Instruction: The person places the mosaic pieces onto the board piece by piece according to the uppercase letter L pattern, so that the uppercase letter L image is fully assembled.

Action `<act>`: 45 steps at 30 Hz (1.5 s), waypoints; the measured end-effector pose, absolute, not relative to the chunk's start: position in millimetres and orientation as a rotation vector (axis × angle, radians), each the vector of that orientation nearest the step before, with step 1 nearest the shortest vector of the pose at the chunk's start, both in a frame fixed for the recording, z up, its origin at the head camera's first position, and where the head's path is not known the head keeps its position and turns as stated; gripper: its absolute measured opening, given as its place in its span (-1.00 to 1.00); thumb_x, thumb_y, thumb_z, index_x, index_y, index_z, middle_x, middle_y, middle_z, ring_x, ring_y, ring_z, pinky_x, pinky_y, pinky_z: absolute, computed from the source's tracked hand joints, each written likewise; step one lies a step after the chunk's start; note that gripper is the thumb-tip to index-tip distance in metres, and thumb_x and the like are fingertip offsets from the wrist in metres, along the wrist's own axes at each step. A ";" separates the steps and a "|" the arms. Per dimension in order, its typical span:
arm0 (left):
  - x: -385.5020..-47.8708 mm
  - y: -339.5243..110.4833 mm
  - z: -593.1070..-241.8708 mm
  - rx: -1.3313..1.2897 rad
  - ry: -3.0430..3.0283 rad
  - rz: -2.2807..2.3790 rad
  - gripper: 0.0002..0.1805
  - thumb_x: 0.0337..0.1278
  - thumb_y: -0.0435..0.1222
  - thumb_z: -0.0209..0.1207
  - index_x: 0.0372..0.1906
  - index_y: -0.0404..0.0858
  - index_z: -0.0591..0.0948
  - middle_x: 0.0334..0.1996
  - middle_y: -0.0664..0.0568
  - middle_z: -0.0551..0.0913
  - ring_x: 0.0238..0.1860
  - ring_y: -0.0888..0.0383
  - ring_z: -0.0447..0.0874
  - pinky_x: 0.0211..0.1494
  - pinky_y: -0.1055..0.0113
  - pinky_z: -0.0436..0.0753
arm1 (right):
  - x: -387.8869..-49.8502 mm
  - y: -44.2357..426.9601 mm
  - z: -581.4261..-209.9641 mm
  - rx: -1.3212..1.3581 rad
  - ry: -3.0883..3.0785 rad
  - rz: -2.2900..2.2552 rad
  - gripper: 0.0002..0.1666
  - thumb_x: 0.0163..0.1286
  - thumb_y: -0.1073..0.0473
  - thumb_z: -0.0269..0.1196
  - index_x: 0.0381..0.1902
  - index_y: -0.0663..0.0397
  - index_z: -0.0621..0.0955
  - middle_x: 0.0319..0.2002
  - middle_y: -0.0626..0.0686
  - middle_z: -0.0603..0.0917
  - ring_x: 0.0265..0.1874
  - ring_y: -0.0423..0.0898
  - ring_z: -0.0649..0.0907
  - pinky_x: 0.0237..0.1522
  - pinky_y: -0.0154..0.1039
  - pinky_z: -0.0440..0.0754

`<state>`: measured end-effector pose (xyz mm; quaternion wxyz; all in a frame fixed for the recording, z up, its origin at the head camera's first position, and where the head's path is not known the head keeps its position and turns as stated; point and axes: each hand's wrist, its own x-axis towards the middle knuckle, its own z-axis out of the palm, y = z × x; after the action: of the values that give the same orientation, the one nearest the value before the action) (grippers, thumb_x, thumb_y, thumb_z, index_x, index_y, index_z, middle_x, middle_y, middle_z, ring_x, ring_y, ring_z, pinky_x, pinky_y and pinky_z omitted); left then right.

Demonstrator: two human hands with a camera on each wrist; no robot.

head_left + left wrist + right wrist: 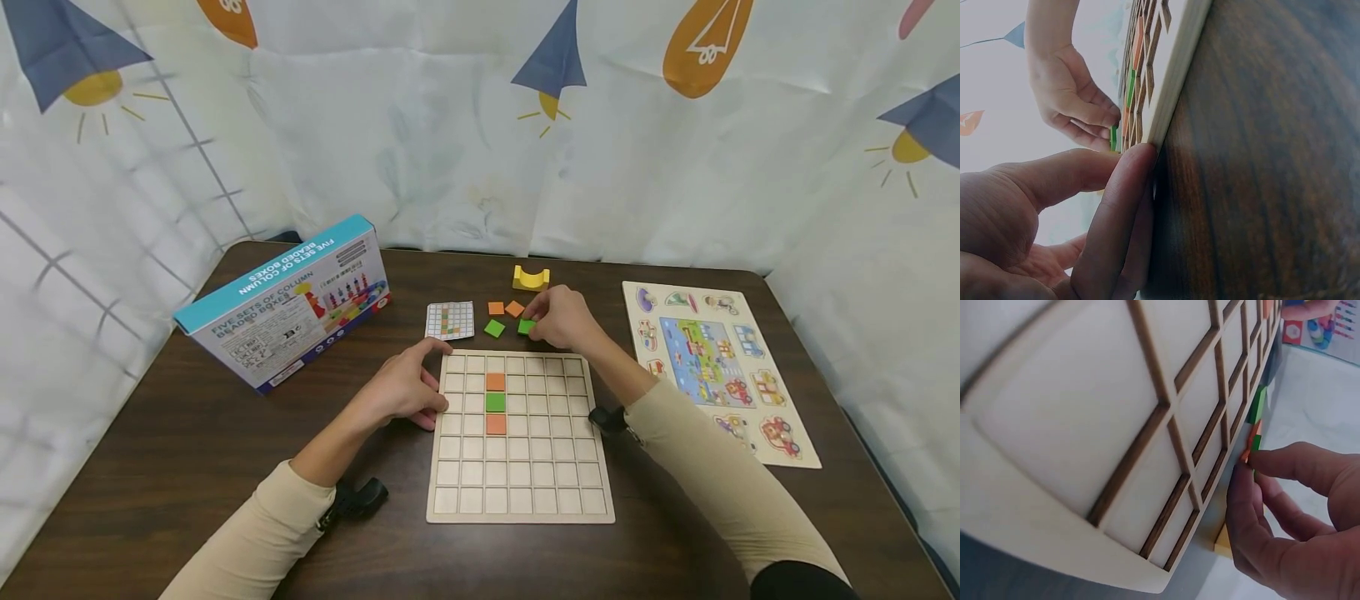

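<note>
A wooden grid board [555,500] lies flat on the table. In one of its columns sit an orange tile [496,382], a green tile [496,402] and another orange tile [496,424]. My left hand [405,387] touches the board's left edge; in the left wrist view its fingertips [1138,156] meet that edge. Beyond the board's far edge, my right hand [564,320] pinches a loose green tile [526,327] between thumb and fingers. Near it lie two orange tiles [496,308] and another green tile [494,329]. A small printed grid card [450,321] is at their left.
A yellow curved block [531,279] stands behind the loose tiles. At the left is a tall blue-and-white box [300,304]. On the right lies a picture puzzle board [808,457]. A printed curtain [450,167] hangs behind the dark wooden table [360,542].
</note>
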<state>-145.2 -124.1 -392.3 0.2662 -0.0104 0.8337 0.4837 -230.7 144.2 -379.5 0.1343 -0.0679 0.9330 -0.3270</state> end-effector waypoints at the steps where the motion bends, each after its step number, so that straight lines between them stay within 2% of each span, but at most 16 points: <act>1: -145.1 -124.1 -392.3 -0.028 2.251 1.306 -0.08 0.00 -0.59 0.40 0.49 -0.06 0.35 -0.20 -0.22 0.57 -0.56 0.05 0.76 -0.48 0.14 0.85 | -229.1 144.2 -379.1 -0.200 2.703 -0.954 -0.77 0.27 0.36 0.41 -0.10 0.13 0.78 -0.15 0.10 0.72 -0.15 0.04 0.65 -0.19 -0.16 0.70; 9: -143.8 -123.9 -391.7 -0.032 2.251 1.305 -0.07 0.00 -0.59 0.40 0.50 -0.04 0.35 -0.18 -0.22 0.57 -0.56 0.04 0.76 -0.48 0.14 0.85 | -213.6 145.8 -375.6 -0.234 2.676 -1.041 -0.74 0.23 0.37 0.39 -0.12 0.09 0.78 -0.21 0.06 0.70 -0.19 0.01 0.61 -0.28 -0.22 0.63; 24: -143.7 -123.3 -392.1 -0.034 2.267 1.287 -0.09 0.03 -0.59 0.39 0.49 -0.05 0.36 -0.18 -0.23 0.58 -0.56 0.04 0.76 -0.49 0.16 0.85 | -171.2 143.3 -362.0 -0.347 2.679 -1.071 -0.73 0.16 0.41 0.45 -0.18 0.06 0.77 -0.33 0.01 0.69 -0.28 -0.06 0.64 -0.16 -0.21 0.67; 45: -143.3 -124.3 -391.3 -0.012 2.253 1.306 -0.10 0.04 -0.59 0.41 0.48 -0.07 0.36 -0.17 -0.22 0.58 -0.57 0.06 0.76 -0.47 0.15 0.85 | -111.3 124.5 -365.9 -0.383 2.587 -1.096 -0.68 0.10 0.46 0.45 -0.20 0.03 0.76 -0.32 -0.07 0.72 -0.31 -0.13 0.64 -0.24 -0.27 0.70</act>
<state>-143.3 -124.3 -391.3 0.2655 -0.0043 0.8342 0.4833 -111.3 124.5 -365.9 0.1527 -0.1334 0.9017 -0.3819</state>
